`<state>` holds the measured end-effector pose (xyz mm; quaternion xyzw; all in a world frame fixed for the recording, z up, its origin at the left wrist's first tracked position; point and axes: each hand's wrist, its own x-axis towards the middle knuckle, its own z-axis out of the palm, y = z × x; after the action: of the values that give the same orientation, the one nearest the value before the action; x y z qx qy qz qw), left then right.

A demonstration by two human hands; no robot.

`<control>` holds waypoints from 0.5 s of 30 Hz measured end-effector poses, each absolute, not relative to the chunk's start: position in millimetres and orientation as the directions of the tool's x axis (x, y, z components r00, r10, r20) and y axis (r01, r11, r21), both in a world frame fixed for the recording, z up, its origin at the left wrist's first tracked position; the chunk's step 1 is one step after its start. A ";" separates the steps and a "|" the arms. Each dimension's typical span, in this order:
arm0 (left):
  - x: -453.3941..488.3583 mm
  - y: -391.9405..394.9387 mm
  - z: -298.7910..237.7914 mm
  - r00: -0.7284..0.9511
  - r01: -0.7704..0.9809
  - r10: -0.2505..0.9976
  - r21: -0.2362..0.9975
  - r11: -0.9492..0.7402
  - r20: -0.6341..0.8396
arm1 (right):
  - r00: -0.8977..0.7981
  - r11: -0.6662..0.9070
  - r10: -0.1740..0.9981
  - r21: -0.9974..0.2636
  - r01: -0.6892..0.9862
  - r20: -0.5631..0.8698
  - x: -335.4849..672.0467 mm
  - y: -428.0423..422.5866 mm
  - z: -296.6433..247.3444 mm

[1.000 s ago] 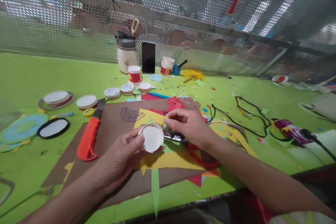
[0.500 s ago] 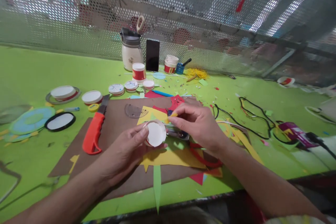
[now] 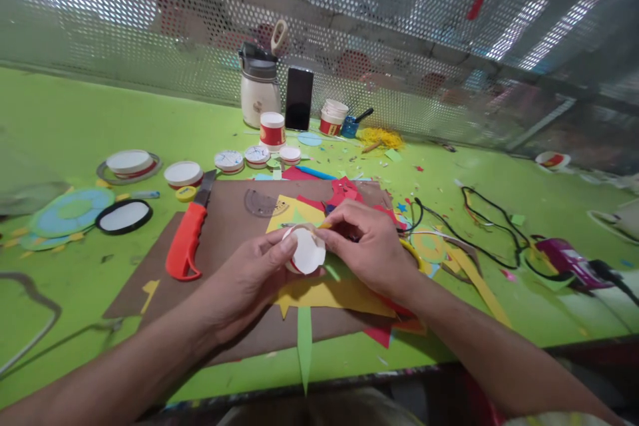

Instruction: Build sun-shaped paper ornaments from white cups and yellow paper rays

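Observation:
My left hand (image 3: 252, 269) holds a short, cut-down paper cup (image 3: 308, 253), its white round face turned toward me and some red showing on its side. The thumb presses on the near rim. My right hand (image 3: 372, 249) pinches a small yellow paper piece (image 3: 326, 226) against the cup's right upper edge. Both hands are over yellow paper (image 3: 339, 299) on a brown board (image 3: 224, 239). A red-handled knife (image 3: 186, 243) lies left of my left hand. Beyond the hands is a clear protractor (image 3: 262, 203), partly over the yellow paper.
Cup bases stand at the back left, near a white jug (image 3: 259, 96) and an upright phone (image 3: 299, 100). A magnifier-like black ring (image 3: 123, 216) lies at left. At right are a black cord (image 3: 492, 249) and a purple device (image 3: 569, 259). Paper scraps are scattered about.
My right hand has brought the yellow piece down to the cup's edge, where the fingers now touch the rim. The cup has turned slightly. The whole view has shifted a little.

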<state>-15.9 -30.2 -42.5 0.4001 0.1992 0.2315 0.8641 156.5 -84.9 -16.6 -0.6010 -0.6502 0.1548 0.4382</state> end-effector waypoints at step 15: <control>-15.2 -30.3 -41.7 0.808 -0.250 0.566 0.774 0.581 -0.163 | 0.208 0.240 0.886 -0.795 0.557 0.414 150.5 -82.7 -29.0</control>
<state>-15.2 -30.3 -41.7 0.3924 0.2010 0.2354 0.8662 150.5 -82.7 -29.0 -0.5941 -0.6074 0.1639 0.5013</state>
